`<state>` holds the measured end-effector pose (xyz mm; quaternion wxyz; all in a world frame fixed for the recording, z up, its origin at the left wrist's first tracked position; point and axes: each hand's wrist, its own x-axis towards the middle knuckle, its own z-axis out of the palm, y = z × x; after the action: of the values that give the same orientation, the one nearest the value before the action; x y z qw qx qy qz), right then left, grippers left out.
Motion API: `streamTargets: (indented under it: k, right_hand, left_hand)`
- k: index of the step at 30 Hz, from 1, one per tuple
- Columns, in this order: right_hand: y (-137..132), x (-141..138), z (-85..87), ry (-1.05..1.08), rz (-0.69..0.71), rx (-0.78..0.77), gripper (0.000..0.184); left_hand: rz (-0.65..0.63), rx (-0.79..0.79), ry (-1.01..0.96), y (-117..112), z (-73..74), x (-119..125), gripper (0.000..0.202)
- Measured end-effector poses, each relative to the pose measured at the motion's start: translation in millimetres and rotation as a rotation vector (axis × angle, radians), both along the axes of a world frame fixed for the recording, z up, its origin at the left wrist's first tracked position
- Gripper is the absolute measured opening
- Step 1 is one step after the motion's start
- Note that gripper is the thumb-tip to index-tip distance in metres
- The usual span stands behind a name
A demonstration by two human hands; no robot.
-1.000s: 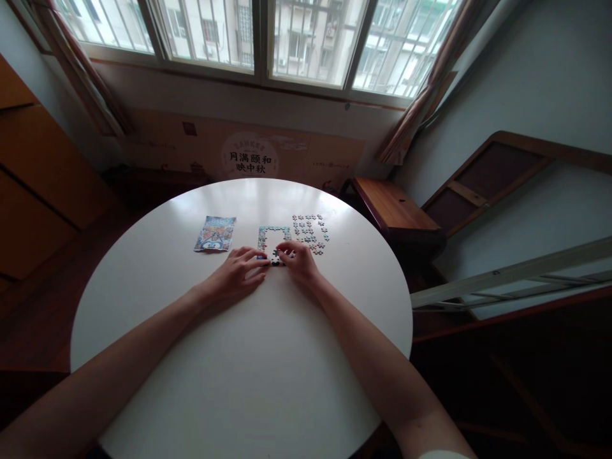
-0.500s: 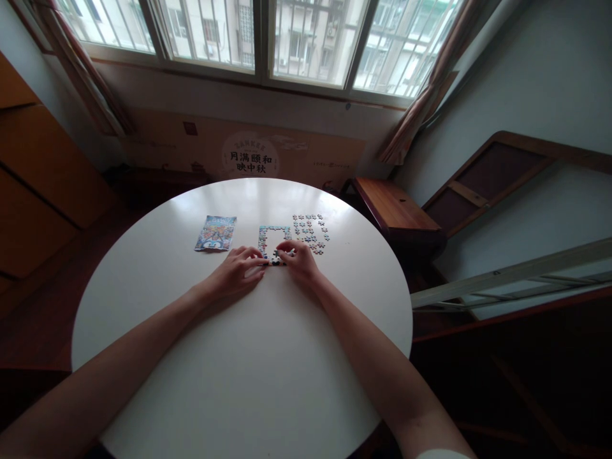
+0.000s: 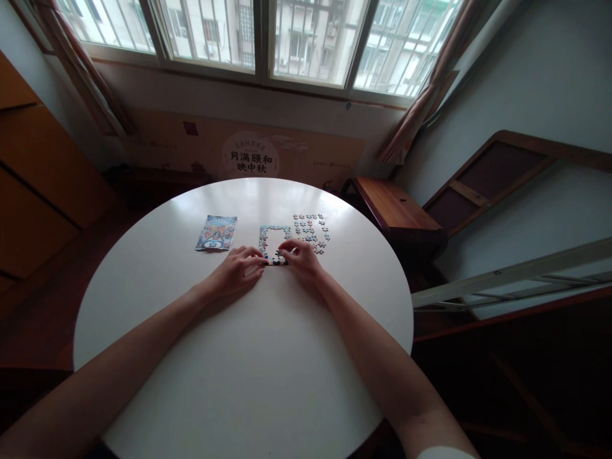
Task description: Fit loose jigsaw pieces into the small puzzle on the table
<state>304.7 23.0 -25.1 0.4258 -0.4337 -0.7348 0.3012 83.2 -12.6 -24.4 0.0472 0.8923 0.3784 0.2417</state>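
A partly assembled jigsaw puzzle (image 3: 262,237) lies on the white round table (image 3: 248,357), its border pieces joined around a bare white middle. My right hand (image 3: 304,260) is over its lower right part, thumb and forefinger pinching a small dark puzzle piece (image 3: 278,253) just inside the bottom border. At the lower left corner, my left hand (image 3: 239,266) touches the border with its fingertips, fingers bent and apart. Loose puzzle pieces (image 3: 310,223) lie in rows to the right, beyond my right hand. The fingers partly hide the puzzle's bottom and right edges.
A blue picture packet (image 3: 217,233) lies flat on the table, left of the puzzle. Past the table's right edge is a wooden stool or low cabinet (image 3: 394,204). A printed cardboard panel (image 3: 296,150) stands under the barred window (image 3: 310,44).
My right hand and the pinched piece have shifted very slightly to the right. The left hand stays at the corner, nearly still.
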Motion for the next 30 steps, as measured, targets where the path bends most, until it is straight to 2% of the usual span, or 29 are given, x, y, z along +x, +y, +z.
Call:
streamTargets:
  k: [8, 17, 25, 30]
  right_hand:
    - [-4.5, -3.9, -1.2, -0.038, 0.008, 0.012, 0.012]
    - [-4.8, -1.6, -3.4, -0.109, -0.043, 0.067, 0.011]
    - [-8.7, -3.3, 3.2, -0.199, -0.028, 0.085, 0.010]
    - [-8.3, -3.1, 0.8, -0.244, -0.063, 0.133, 0.011]
  left_hand:
    - [-0.009, -0.016, -0.035, 0.1, 2.3, 0.8, 0.023]
    - [-0.011, -0.003, -0.030, 0.4, 1.6, 1.3, 0.023]
    - [-0.011, -0.006, -0.032, -1.2, 5.3, 2.3, 0.023]
    - [-0.015, -0.008, -0.049, -0.7, 3.4, 1.7, 0.022]
